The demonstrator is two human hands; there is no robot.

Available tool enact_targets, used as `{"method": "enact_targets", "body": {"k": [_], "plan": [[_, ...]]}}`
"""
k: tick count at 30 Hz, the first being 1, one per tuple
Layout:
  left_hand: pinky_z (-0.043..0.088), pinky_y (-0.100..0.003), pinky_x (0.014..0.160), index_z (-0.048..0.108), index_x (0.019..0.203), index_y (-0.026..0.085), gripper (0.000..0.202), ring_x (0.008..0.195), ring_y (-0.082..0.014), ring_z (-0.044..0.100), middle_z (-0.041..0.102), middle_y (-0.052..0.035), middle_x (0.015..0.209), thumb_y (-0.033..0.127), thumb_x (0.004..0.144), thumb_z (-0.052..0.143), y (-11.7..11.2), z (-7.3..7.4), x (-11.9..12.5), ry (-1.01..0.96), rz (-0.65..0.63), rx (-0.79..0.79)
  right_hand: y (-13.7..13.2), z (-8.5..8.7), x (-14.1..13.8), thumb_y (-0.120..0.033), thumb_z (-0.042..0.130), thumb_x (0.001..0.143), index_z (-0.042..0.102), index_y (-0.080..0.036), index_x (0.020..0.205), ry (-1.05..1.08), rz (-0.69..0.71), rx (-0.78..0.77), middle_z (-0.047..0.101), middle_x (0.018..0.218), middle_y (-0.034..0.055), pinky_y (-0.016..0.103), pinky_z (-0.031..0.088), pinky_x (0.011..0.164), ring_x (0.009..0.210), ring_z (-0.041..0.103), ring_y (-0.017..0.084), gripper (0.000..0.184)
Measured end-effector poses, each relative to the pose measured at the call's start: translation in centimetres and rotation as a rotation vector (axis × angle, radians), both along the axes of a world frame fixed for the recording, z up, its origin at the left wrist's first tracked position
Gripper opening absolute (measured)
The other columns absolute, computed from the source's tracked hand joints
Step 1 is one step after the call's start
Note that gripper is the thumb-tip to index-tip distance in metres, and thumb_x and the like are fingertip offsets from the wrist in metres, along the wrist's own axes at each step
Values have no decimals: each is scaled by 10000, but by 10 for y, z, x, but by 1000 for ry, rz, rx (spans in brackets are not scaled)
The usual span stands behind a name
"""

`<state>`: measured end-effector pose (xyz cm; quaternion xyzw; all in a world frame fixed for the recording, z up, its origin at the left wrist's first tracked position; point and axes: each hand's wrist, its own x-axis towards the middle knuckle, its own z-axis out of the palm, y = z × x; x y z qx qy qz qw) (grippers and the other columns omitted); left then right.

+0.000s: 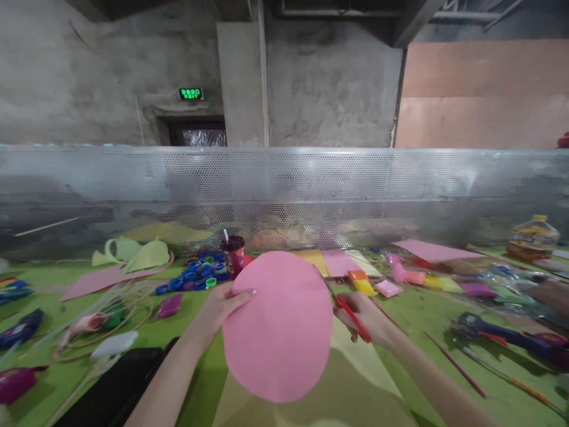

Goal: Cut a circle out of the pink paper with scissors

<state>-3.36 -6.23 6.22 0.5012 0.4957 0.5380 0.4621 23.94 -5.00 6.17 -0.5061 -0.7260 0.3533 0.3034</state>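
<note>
My left hand (220, 308) pinches the left edge of a large pink paper circle (278, 326) and holds it up above the green table (200, 385). My right hand (362, 317) is closed round red-handled scissors (349, 311), whose blades touch the circle's right edge. A pale yellow sheet (351, 362) lies under the circle, in front of me.
A dark red cup (233, 254) with a straw and a pile of blue rings (198, 276) sit behind the circle. Coloured sheets and foam blocks (362, 281) lie to the right, a glue gun (502, 335) and thin sticks further right. A perforated metal screen (284, 190) closes the back.
</note>
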Motion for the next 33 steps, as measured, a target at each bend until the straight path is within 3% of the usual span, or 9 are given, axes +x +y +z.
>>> {"method": "enact_targets", "body": {"k": [23,33], "plan": [[479,-280,579,648,752,143,276,645,-208,637,700,-66,759,353,579,696,-1,2,2,30,-12,7,2,-1,2,-233,433,678,354,-179,540,-24,10,13,371,378,-94,172,394,318,305,430,56,168],[483,-268,563,645,761,151,273,627,-197,635,697,-55,735,349,582,703,-1,0,0,4,-7,5,1,4,7,-271,471,703,373,-176,572,-14,52,-11,396,371,-91,159,353,337,319,453,57,189]]}}
